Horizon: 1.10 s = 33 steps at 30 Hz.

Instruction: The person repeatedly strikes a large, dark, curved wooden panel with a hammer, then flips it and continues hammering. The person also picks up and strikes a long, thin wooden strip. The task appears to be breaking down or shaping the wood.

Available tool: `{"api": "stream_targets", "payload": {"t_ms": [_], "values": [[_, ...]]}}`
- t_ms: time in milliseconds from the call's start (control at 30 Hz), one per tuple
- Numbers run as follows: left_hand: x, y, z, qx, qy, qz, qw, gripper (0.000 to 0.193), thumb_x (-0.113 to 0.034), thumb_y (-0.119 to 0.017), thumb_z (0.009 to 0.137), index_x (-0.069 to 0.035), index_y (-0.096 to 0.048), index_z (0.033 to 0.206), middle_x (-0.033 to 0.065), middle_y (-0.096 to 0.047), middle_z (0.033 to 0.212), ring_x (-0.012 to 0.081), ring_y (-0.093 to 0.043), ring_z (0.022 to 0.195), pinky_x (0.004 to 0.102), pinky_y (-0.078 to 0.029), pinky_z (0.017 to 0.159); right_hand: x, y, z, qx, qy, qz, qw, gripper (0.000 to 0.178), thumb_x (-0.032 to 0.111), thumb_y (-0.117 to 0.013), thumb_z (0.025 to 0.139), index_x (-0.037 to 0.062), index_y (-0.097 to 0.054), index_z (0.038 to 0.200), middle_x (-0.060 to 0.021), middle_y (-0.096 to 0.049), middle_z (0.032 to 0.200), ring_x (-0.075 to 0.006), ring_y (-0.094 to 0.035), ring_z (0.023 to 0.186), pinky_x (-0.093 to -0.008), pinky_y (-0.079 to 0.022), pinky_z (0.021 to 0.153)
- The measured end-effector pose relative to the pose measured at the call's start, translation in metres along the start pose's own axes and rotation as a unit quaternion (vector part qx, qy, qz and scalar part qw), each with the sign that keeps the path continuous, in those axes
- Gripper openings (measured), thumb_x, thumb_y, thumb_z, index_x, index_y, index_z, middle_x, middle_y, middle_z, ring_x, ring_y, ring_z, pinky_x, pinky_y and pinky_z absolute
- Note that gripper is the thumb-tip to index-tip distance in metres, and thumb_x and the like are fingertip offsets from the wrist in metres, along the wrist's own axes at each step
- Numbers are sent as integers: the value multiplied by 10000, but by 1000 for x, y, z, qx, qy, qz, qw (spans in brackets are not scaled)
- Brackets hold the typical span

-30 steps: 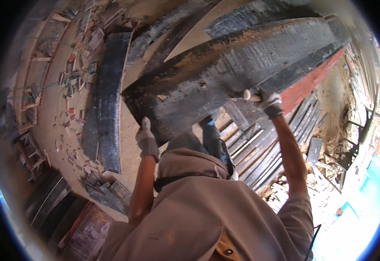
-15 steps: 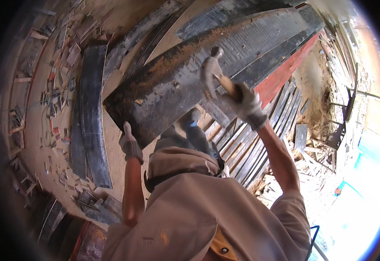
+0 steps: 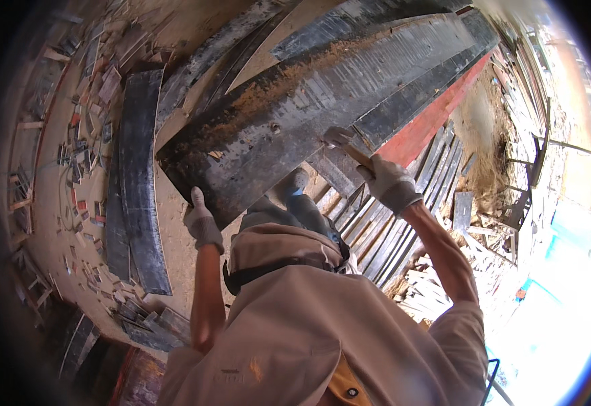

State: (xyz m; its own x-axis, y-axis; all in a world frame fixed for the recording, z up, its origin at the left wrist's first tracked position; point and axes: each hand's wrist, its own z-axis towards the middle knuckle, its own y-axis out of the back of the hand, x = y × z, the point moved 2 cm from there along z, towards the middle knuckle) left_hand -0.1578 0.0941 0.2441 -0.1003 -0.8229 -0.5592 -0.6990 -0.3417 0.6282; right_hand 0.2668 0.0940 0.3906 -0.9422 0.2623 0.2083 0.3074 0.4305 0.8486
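A long, dark formwork board (image 3: 261, 142), with dirt and rust-brown stains along its far side, slants across the view from near left to far right. At its near left corner my left hand (image 3: 202, 220), in a pale knitted glove, grips the edge. The thumb lies on the top face, and the other fingers are mostly hidden. My right hand (image 3: 391, 184), gloved too, is closed around the wooden handle of a claw hammer (image 3: 356, 152). The hammer's head is low at the board's near edge, by a short crosspiece (image 3: 334, 174); whether it touches is hard to tell.
Two dark planks (image 3: 141, 176) lie on the sandy ground at left, amid scattered wood scraps (image 3: 79, 196). A red-sided beam (image 3: 437, 105) runs along the board's right. Stacked narrow boards (image 3: 376, 230) lie right of my feet. More panels (image 3: 356, 27) lie beyond.
The hammer has come down from above the board's face to its near edge, with my right hand moving down and slightly right. My left hand keeps its grip on the corner.
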Motion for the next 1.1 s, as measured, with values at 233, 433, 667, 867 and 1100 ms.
{"api": "stream_targets", "payload": {"t_ms": [233, 433, 667, 867, 1100], "values": [[3, -8, 7, 23, 18, -51, 998, 852, -707, -758, 849, 106, -737, 1104, 238, -753, 1076, 351, -700, 939, 466, -532, 853, -15, -24, -18, -170, 89, 111, 975, 346, 351, -657, 1037, 26, -539, 1032, -233, -670, 708, -413, -680, 578, -496, -546, 494], [5, 0, 8, 44, 4, -88, 995, 853, -701, -771, 846, 119, -738, 1081, 201, -746, 1018, 320, -673, 870, 443, -527, 813, -33, -96, -26, -178, -131, 203, 954, 307, 329, -693, 1009, 27, -640, 997, -251, -660, 710, -462, -683, 666, -545, -498, 571], [-1, 0, 2, 2, 66, 34, 997, 885, -718, -764, 840, 88, -733, 1205, 238, -745, 1185, 350, -713, 1014, 459, -562, 866, -9, -126, -23, -140, -64, 245, 957, 336, 369, -680, 1011, 65, -621, 1141, -309, -687, 838, -535, -678, 814, -602, -512, 652], [-8, -4, 6, 13, 49, 25, 998, 921, -725, -749, 848, 109, -706, 1234, 254, -733, 1216, 370, -707, 1049, 462, -557, 897, 6, -101, -27, -197, -168, 377, 889, 328, 319, -666, 1017, 42, -638, 1190, -291, -694, 823, -481, -721, 801, -508, -544, 630], [-16, -6, 1, 11, 58, 33, 998, 878, -697, -710, 902, 137, -703, 1177, 256, -737, 1193, 381, -706, 1022, 460, -551, 890, 14, -81, -29, -324, -117, 285, 894, 320, 343, -663, 1021, 38, -617, 1107, -267, -671, 739, -473, -701, 705, -531, -509, 587]]}}
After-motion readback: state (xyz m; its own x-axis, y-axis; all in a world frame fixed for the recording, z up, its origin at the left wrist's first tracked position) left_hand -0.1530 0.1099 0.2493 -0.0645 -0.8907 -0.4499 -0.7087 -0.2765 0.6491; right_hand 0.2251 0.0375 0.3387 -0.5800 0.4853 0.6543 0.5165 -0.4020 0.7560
